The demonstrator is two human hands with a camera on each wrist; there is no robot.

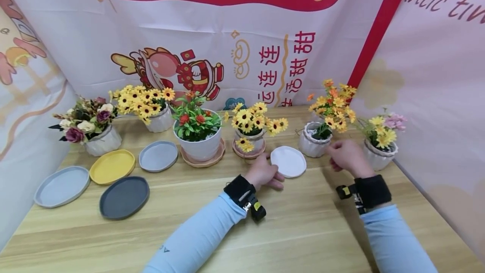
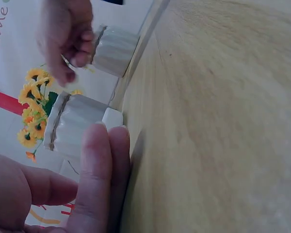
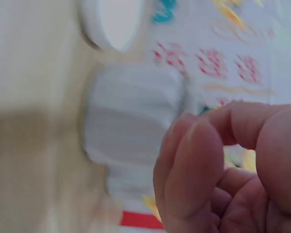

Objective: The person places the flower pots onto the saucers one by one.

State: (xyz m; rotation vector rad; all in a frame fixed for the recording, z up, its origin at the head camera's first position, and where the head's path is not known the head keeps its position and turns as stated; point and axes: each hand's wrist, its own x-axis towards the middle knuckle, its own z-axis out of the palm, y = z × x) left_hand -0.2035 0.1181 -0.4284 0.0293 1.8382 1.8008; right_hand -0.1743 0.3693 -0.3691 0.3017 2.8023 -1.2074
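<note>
My left hand [image 1: 264, 172] is at the left edge of a white saucer [image 1: 289, 161], fingers fairly straight. In the left wrist view, its fingers [image 2: 96, 165] lie low by the tabletop, in front of a bit of the white saucer [image 2: 112, 117]; whether they touch it I cannot tell. My right hand [image 1: 349, 157] is beside a white ribbed pot [image 1: 314, 145] with orange and yellow flowers [image 1: 333, 106]. Its fingers are loosely bent and hold nothing visible. The blurred right wrist view shows the ribbed pot [image 3: 133, 114] beyond the fingertips [image 3: 194, 160].
Right of my right hand stands a pot [image 1: 379, 157] with yellow and pink flowers. Two pots, one with red blooms [image 1: 198, 146] and one with yellow daisies [image 1: 251, 140], stand on pinkish saucers. Blue, yellow [image 1: 112, 167] and dark grey [image 1: 124, 197] saucers lie left, before two more flowerpots.
</note>
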